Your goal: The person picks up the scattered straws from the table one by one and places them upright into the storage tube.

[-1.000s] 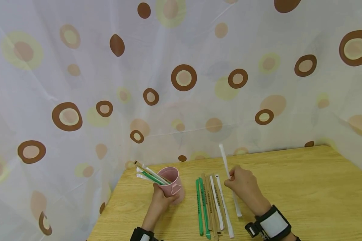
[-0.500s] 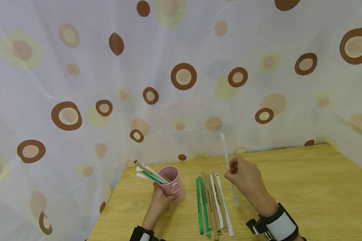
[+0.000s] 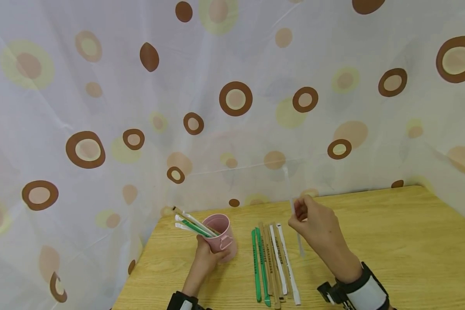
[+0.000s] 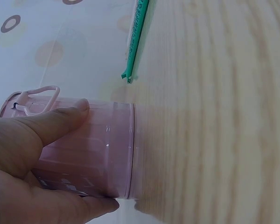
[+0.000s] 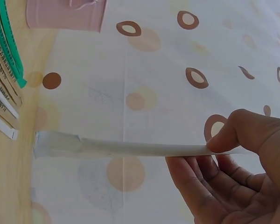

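Observation:
My left hand (image 3: 206, 259) grips a pink metal bucket (image 3: 231, 253) standing on the table. In the left wrist view, the thumb and a finger press either side of its wall (image 4: 95, 140). Several paper-wrapped straws (image 3: 195, 226), brown, white and green, lean out of its mouth to the left. My right hand (image 3: 320, 237) pinches a white paper-wrapped straw (image 5: 126, 148) between thumb and fingers, raised nearly upright above the table. In the right wrist view its lower end is free of the table. Left of that hand lie green straws (image 3: 257, 269), brown straws (image 3: 270, 269) and white straws (image 3: 288, 267) side by side.
The wooden table (image 3: 391, 241) reaches to the right and back. Behind it hangs a pale curtain (image 3: 255, 142) with brown, tan and yellow circles. A black strap (image 3: 366, 286) with a camera is worn on the right wrist.
My right hand has lifted the white straw up and slightly away from the table, most of it early on. The left hand and bucket have stayed in place.

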A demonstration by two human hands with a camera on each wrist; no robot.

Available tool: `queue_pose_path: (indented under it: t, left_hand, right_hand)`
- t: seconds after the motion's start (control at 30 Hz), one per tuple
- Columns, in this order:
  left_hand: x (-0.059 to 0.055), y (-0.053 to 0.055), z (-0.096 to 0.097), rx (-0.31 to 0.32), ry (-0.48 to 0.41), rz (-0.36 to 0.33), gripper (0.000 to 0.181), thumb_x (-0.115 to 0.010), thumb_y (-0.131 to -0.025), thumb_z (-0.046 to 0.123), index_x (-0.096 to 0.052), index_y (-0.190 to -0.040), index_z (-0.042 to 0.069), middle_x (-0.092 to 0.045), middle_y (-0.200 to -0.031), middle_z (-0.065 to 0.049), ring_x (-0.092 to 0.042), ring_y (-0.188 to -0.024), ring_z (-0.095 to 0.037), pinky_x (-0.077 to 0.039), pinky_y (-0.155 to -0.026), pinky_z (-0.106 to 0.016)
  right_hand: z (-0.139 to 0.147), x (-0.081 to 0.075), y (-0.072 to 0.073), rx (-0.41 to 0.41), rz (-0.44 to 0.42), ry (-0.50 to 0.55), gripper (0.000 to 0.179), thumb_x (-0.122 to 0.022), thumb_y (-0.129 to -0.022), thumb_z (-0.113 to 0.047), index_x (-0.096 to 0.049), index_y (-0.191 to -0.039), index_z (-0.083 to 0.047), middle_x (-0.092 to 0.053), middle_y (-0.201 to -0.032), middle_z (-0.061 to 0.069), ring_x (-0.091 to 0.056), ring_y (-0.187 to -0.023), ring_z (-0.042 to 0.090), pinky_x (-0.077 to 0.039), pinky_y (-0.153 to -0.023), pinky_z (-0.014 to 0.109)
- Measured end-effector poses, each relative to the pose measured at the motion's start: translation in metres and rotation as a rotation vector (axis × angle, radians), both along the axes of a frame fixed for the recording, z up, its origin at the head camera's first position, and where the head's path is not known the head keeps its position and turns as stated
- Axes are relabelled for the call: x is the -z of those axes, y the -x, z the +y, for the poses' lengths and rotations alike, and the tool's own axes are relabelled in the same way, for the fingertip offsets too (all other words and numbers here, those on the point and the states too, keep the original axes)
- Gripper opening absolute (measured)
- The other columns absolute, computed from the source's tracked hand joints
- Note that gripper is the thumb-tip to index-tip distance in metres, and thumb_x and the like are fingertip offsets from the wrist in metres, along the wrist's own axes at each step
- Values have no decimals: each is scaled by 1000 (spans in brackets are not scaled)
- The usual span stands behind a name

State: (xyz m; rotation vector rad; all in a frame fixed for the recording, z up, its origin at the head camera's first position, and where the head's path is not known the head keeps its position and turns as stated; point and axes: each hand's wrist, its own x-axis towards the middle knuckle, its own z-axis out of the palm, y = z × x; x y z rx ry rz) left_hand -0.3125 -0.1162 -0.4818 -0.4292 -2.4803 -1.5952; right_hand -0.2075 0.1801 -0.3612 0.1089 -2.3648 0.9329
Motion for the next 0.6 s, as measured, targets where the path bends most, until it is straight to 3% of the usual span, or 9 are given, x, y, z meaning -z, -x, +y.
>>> queue_pose_path:
  t: [0.47,0.6]
  left_hand:
    - [2,3,1,10,-24,5,91,-77,-66,-1,-16,-132,-7,-38,-130,-27,-38,-124,-36,-30,-104,-47]
    - [0,0,1,3,-14,6,91,-79,-67,4,-16,-132,-5,-38,-131,-25,-38,-124,-34,-30,-104,-46]
  right_hand:
    - [5,-1,0,8,71,4,17,-63,-79,-12,-53,-92,-13,-58,-79,-3,-58,-73,9,-48,-62,31]
    - [5,-1,0,9,81,-4,17,-63,-79,-11,-52,-92,-13,-58,-78,-3,-58,-72,10,-48,-61,30]
